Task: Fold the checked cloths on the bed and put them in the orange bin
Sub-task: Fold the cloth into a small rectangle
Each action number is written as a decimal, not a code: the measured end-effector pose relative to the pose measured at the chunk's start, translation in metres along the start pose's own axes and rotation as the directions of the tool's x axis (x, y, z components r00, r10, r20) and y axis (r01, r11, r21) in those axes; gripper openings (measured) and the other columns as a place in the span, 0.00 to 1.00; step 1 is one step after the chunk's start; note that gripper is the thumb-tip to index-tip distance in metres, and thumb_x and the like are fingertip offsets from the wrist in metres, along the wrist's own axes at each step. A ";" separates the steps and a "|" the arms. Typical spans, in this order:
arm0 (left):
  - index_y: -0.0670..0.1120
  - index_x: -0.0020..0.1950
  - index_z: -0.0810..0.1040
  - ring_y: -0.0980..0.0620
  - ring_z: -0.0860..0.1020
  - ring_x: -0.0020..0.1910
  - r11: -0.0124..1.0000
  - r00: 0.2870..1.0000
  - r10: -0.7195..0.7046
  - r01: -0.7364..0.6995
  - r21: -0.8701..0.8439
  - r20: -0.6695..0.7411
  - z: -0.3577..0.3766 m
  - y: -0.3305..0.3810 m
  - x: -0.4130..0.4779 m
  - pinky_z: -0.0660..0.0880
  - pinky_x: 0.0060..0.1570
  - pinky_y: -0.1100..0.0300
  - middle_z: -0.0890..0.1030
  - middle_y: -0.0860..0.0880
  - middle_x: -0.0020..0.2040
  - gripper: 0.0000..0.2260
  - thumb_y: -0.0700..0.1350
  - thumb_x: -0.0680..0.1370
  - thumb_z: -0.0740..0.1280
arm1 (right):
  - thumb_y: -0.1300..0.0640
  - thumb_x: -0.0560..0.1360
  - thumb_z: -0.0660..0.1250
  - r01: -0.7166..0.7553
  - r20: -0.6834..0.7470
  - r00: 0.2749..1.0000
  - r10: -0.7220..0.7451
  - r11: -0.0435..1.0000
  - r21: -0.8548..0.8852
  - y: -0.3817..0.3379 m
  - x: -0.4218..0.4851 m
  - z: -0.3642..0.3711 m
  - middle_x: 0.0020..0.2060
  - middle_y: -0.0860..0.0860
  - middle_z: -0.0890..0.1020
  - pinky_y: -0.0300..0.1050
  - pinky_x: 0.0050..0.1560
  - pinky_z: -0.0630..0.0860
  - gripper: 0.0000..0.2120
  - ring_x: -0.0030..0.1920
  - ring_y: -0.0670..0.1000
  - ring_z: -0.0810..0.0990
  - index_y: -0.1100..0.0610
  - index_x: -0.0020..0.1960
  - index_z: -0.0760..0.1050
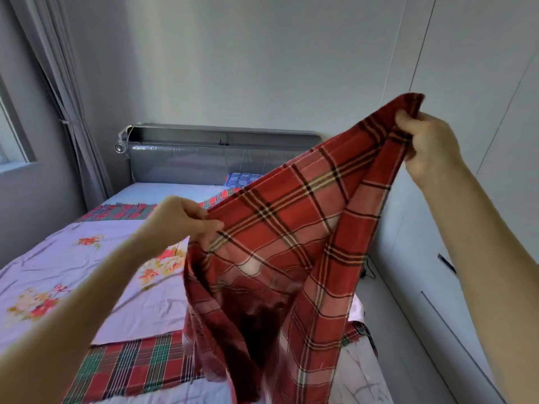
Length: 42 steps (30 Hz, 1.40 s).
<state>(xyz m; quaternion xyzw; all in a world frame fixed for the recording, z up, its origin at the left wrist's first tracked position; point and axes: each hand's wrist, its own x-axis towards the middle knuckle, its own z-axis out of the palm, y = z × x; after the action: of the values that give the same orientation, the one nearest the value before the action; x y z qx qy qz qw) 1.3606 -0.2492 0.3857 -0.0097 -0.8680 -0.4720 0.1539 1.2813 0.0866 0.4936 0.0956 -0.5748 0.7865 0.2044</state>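
Observation:
A red checked cloth [280,246] hangs in the air above the bed, stretched between both hands. My left hand [180,220] pinches its lower left corner at mid frame. My right hand [428,147] grips the opposite top edge, raised high at the right. The cloth's lower part droops and blurs toward the mattress. A red and green checked cloth [131,365] lies flat on the bed near the front. Another red and green checked cloth [122,212] lies farther back. The orange bin is not in view.
The bed has a lilac floral sheet [73,258] and a grey headboard [204,158]. A blue patterned pillow [242,179] sits by the headboard. White cabinet doors [437,272] line the right side, and a grey curtain [73,112] hangs at the left.

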 end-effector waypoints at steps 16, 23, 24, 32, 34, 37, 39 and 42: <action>0.48 0.36 0.81 0.57 0.75 0.32 0.989 0.958 0.144 -0.148 -0.004 0.249 0.030 -0.006 0.010 0.74 0.39 0.62 0.79 0.51 0.31 0.09 0.35 0.71 0.72 | 0.62 0.72 0.63 -0.359 -0.336 0.933 0.128 0.337 -0.870 0.122 0.004 -0.076 0.53 0.64 0.80 0.47 0.49 0.74 0.13 0.47 0.60 0.79 0.67 0.55 0.75; 0.47 0.39 0.81 0.65 0.71 0.26 0.948 0.889 0.193 -0.278 0.154 0.416 0.055 0.008 -0.006 0.66 0.32 0.73 0.75 0.60 0.26 0.05 0.38 0.71 0.73 | 0.57 0.68 0.76 0.286 0.684 0.597 0.419 0.686 -0.669 0.127 -0.124 0.052 0.60 0.49 0.77 0.42 0.62 0.69 0.34 0.62 0.49 0.72 0.52 0.70 0.66; 0.46 0.41 0.83 0.66 0.71 0.27 0.934 0.879 0.215 -0.313 0.175 0.427 0.055 0.010 -0.008 0.67 0.33 0.73 0.75 0.60 0.28 0.02 0.39 0.72 0.72 | 0.54 0.66 0.76 0.347 0.720 0.574 0.390 0.680 -0.646 0.137 -0.129 0.061 0.54 0.53 0.81 0.51 0.59 0.72 0.26 0.57 0.53 0.77 0.55 0.62 0.73; 0.43 0.47 0.84 0.71 0.73 0.33 0.917 0.924 0.343 -0.368 0.152 0.168 0.044 -0.024 -0.043 0.68 0.37 0.74 0.79 0.56 0.35 0.06 0.37 0.73 0.71 | 0.47 0.63 0.74 0.563 0.743 0.603 0.292 0.504 -0.655 0.140 -0.138 0.084 0.37 0.55 0.82 0.54 0.45 0.75 0.15 0.41 0.56 0.79 0.58 0.41 0.81; 0.43 0.47 0.84 0.66 0.75 0.35 0.926 0.931 0.365 -0.365 0.096 0.024 0.049 -0.043 -0.058 0.71 0.38 0.71 0.82 0.51 0.38 0.06 0.39 0.72 0.70 | 0.55 0.64 0.76 0.582 0.737 0.603 0.306 0.464 -0.668 0.136 -0.146 0.096 0.35 0.55 0.80 0.48 0.40 0.73 0.09 0.38 0.54 0.76 0.60 0.37 0.79; 0.43 0.44 0.82 0.54 0.77 0.36 0.946 0.938 0.325 -0.324 0.025 -0.119 0.063 -0.066 -0.079 0.75 0.39 0.59 0.81 0.49 0.37 0.09 0.46 0.71 0.66 | 0.58 0.67 0.75 0.611 0.737 0.588 0.333 0.413 -0.675 0.128 -0.155 0.106 0.31 0.49 0.76 0.38 0.32 0.65 0.11 0.33 0.47 0.72 0.53 0.31 0.74; 0.42 0.40 0.81 0.52 0.75 0.34 0.963 0.948 0.267 -0.260 0.065 -0.175 0.073 -0.088 -0.091 0.72 0.36 0.57 0.79 0.48 0.35 0.11 0.48 0.68 0.64 | 0.59 0.68 0.74 0.616 0.728 0.588 0.353 0.389 -0.685 0.123 -0.158 0.111 0.29 0.44 0.74 0.32 0.31 0.62 0.09 0.30 0.42 0.70 0.52 0.32 0.76; 0.40 0.39 0.82 0.47 0.76 0.34 0.990 0.970 0.129 -0.115 0.081 -0.205 0.085 -0.121 -0.107 0.68 0.34 0.61 0.79 0.46 0.36 0.05 0.41 0.67 0.68 | 0.60 0.67 0.75 0.606 0.722 0.597 0.350 0.393 -0.692 0.110 -0.157 0.114 0.31 0.48 0.80 0.33 0.34 0.68 0.02 0.31 0.44 0.75 0.57 0.38 0.82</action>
<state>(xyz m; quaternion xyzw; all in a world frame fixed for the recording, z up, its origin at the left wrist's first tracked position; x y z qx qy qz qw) 1.4210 -0.2326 0.2147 -0.0080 -0.8604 -0.4298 0.2737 1.3649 -0.0824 0.3743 0.3546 -0.9165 0.1848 0.0149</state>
